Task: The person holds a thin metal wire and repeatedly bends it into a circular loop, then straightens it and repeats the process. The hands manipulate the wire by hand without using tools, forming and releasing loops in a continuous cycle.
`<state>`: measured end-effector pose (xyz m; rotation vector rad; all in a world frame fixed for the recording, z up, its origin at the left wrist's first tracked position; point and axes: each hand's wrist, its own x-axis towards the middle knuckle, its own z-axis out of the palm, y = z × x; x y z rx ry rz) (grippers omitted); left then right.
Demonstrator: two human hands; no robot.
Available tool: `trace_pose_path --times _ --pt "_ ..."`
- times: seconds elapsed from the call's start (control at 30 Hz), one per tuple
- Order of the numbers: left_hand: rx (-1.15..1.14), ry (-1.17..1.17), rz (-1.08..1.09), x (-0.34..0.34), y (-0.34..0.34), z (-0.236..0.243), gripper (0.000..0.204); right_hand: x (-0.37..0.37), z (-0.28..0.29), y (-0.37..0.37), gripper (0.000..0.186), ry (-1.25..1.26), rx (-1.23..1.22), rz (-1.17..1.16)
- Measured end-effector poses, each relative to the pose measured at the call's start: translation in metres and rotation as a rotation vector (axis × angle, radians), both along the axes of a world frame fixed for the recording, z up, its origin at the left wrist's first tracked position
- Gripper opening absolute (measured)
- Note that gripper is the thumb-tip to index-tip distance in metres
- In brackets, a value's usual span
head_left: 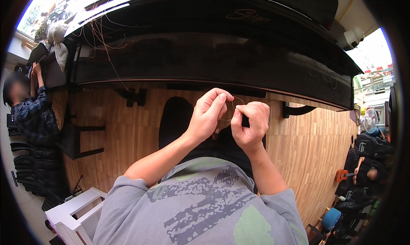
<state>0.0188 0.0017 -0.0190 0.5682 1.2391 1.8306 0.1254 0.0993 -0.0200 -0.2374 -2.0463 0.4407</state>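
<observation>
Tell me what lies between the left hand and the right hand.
In the head view, a thin, curved strand spans the narrow gap between the left hand and the right hand; each hand pinches it.

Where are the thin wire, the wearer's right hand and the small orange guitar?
Thin wire point(241, 99), head view: upper curve between hands.
Right hand point(251, 122), head view: its middle.
Small orange guitar point(341, 175), head view: its body.

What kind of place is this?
Probably a music shop or music classroom, though I can't tell which. There's a long, shiny black piano in front, and a small orange guitar off to the right.
</observation>
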Motion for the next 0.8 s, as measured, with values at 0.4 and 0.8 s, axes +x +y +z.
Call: trace_pose_path --times 0.4,0.8 --pt "0.12 0.033 0.019 0.001 -0.001 0.002 0.01 0.003 0.002 0.001 0.023 0.041 0.014 -0.064" --pt "-0.015 0.522 0.142 -0.01 -0.005 0.004 0.008 0.006 0.023 -0.009 0.025 -0.022 -0.861 0.267"
